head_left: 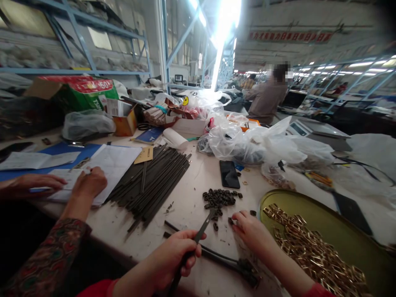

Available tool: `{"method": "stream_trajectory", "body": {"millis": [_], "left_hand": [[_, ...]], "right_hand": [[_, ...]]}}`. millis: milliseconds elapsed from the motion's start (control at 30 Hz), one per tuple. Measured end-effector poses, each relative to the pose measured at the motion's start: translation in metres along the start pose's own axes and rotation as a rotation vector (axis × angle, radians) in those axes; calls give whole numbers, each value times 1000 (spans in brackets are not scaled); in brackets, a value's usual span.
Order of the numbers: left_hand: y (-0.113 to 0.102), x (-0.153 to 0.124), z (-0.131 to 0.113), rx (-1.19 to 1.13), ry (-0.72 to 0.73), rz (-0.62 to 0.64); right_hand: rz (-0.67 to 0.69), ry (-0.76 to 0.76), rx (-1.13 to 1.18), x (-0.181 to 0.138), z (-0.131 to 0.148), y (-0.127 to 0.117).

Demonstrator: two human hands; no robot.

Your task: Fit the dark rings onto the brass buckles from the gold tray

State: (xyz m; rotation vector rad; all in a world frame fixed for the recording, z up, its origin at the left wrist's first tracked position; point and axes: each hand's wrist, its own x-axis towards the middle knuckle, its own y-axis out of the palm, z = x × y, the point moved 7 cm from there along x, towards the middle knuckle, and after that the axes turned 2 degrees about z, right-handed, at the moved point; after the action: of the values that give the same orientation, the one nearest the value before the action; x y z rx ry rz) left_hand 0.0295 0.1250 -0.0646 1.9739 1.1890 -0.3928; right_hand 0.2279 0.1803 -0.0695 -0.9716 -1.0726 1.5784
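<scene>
Looking down, I see a pale work table (198, 181) with scuff marks and lots of stuff on it. My left hand (176, 258) is curled tight around a thin dark strip (202, 229), which points up toward a little pile of small dark rings (220, 198) in the middle of the table. My right hand (252, 229) lies low on the table, and its fingertips pinch at one small dark piece (231, 221) just below that pile. More dark strips (154, 179) lie in a big bundle to the left. A black phone (229, 174) lies flat just above the pile. On my right sits a round gold tray (334, 227) full of shiny gold buckles (312, 253).

Another person sits at my left, in a patterned sleeve (46, 258), with both hands on white papers (108, 165).

Farther back are clear plastic bags (256, 144), small boxes and a red and green carton (77, 90) with "50" on it. A scale (315, 132) stands at the far right. The room is a big hall with blue metal racks (77, 41) and bright roof lights. A red banner (289, 37) hangs high up, but I cannot read its words.
</scene>
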Motion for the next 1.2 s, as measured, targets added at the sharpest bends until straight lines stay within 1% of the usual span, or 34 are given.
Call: {"method": "stream_trajectory", "body": {"millis": [67, 133, 267, 333, 433, 467, 500, 567, 633, 667, 733, 833, 933, 1000, 1133, 1200], "left_hand": [[0, 2, -1, 13, -5, -14], [1, 4, -3, 33, -7, -25], [7, 2, -4, 93, -3, -42], [12, 0, -4, 115, 14, -37], [19, -8, -1, 140, 37, -21], [21, -11, 0, 150, 39, -21], [24, -15, 1, 161, 37, -19], [32, -23, 4, 188, 32, -10], [41, -28, 7, 223, 32, 7], [46, -30, 8, 241, 34, 14], [55, -31, 12, 282, 53, 26], [63, -26, 16, 366, 146, 25], [64, -22, 15, 452, 266, -15], [62, -23, 13, 494, 327, -45], [62, -31, 11, 551, 413, -70], [62, -33, 14, 547, 398, -73]], "right_hand": [[-6, 44, 53, -6, -6, -2], [-18, 71, 78, -5, -5, -1], [1, 67, 56, 8, 9, 4], [-16, 67, 79, 10, 13, 3], [-71, 68, 141, -2, 13, -3], [-89, 74, 215, -11, 12, -5], [-101, 87, 339, -20, 11, -5], [-106, 145, 714, -41, 9, -2], [-90, 229, 1100, -62, 13, 5], [-91, 264, 1225, -72, 18, 8], [-118, 282, 1363, -87, 32, 9], [-193, 208, 1373, -99, 55, 2], [-233, 154, 1310, -105, 68, -3], [-203, 143, 1299, -107, 71, -3], [-33, 168, 1336, -110, 71, 8], [-38, 165, 1284, -113, 69, 8]]}}
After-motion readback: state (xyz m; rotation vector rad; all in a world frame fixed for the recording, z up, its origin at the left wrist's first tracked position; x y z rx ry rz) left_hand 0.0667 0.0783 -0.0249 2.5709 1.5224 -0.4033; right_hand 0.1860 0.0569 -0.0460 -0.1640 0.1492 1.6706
